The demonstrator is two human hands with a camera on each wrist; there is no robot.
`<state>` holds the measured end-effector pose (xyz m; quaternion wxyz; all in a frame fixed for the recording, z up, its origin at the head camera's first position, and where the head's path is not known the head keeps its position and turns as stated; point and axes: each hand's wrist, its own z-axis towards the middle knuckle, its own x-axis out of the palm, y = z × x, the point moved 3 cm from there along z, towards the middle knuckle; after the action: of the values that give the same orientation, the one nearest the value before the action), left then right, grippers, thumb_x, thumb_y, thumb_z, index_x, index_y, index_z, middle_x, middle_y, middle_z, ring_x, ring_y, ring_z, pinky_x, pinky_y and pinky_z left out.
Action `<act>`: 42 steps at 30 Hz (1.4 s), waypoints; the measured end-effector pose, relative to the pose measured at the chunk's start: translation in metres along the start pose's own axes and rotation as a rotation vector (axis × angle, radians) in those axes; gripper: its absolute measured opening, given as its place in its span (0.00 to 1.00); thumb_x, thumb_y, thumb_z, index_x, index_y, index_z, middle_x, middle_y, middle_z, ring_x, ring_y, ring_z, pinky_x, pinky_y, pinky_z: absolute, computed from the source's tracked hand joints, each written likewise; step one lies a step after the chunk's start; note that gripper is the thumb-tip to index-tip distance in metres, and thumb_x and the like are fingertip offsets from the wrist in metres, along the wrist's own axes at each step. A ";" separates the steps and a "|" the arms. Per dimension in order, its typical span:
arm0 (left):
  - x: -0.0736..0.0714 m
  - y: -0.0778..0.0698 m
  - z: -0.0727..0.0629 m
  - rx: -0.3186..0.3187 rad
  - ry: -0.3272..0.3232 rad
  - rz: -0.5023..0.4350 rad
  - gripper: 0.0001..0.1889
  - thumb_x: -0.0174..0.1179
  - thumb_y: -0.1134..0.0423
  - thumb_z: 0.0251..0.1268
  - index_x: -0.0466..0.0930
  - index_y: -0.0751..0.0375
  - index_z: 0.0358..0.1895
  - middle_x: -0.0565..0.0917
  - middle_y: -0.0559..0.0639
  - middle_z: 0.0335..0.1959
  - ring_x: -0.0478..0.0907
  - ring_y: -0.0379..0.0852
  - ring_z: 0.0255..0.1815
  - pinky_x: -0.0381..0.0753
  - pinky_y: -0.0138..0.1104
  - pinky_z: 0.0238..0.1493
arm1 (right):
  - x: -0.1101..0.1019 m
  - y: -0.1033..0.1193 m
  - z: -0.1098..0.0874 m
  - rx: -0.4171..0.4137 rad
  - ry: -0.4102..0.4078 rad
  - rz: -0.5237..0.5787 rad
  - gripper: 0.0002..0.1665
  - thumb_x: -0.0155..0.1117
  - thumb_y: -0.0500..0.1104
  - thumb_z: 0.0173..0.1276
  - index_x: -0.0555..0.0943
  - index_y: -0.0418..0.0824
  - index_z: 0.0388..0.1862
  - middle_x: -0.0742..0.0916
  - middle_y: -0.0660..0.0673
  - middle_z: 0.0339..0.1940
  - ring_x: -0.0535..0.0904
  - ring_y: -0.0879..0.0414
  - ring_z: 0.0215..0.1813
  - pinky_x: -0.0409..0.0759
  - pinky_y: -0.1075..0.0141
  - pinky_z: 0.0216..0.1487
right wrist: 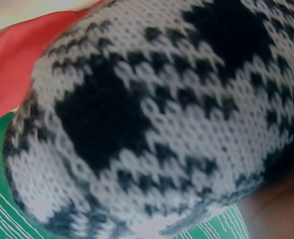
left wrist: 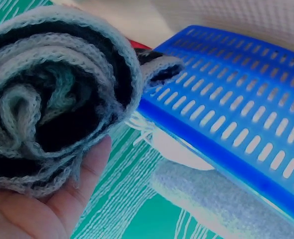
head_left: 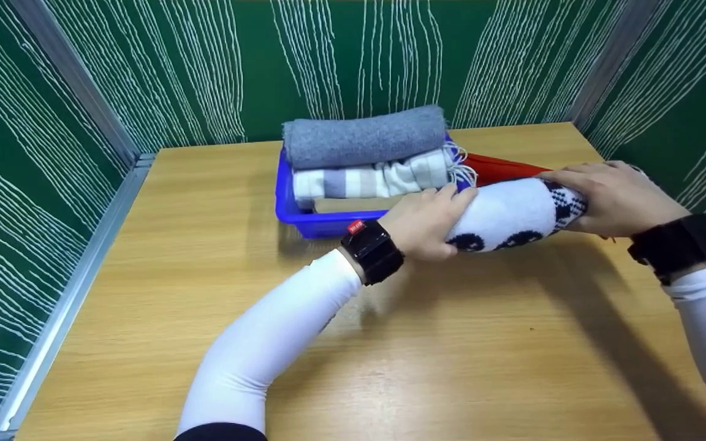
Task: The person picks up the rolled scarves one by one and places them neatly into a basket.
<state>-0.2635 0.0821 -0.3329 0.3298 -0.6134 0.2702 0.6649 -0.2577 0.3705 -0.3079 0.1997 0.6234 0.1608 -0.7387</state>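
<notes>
Both hands hold a rolled-up knitted scarf [head_left: 506, 211], white with black patterning, over the table at the basket's front right. The left hand [head_left: 423, 223] grips its left end; the right hand [head_left: 613, 197] has its fingers curled over the other end. In the left wrist view, the scarf's layers [left wrist: 62, 45] show as a spiral, with left fingers [left wrist: 89, 169] beneath. Black and white knit [right wrist: 197, 134] fills most of the right wrist view. Next to the left hand stands a blue slotted basket [head_left: 328, 229] containing a grey rolled scarf [head_left: 362, 139] and a striped, fringed scarf [head_left: 353, 182].
A tan folded thing [head_left: 353, 205] lies at the front inside the basket. Red cloth [head_left: 494, 168] lies right of the basket, partly hidden by the held scarf. Green panels [head_left: 255, 73] with white lines enclose the wooden table [head_left: 206, 257] at the back and sides.
</notes>
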 end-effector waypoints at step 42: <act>-0.039 0.029 -0.019 0.003 -0.028 -0.020 0.51 0.74 0.52 0.65 0.56 0.55 0.87 0.77 0.56 0.70 0.81 0.53 0.65 0.85 0.47 0.65 | -0.024 0.026 0.024 -0.020 -0.043 -0.041 0.47 0.87 0.44 0.56 0.78 0.40 0.75 0.87 0.29 0.65 0.81 0.29 0.67 0.73 0.26 0.67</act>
<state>-0.2723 0.0446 -0.2977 0.3411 -0.6062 0.2606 0.6695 -0.2620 0.3390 -0.2803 0.1940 0.6020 0.1765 -0.7542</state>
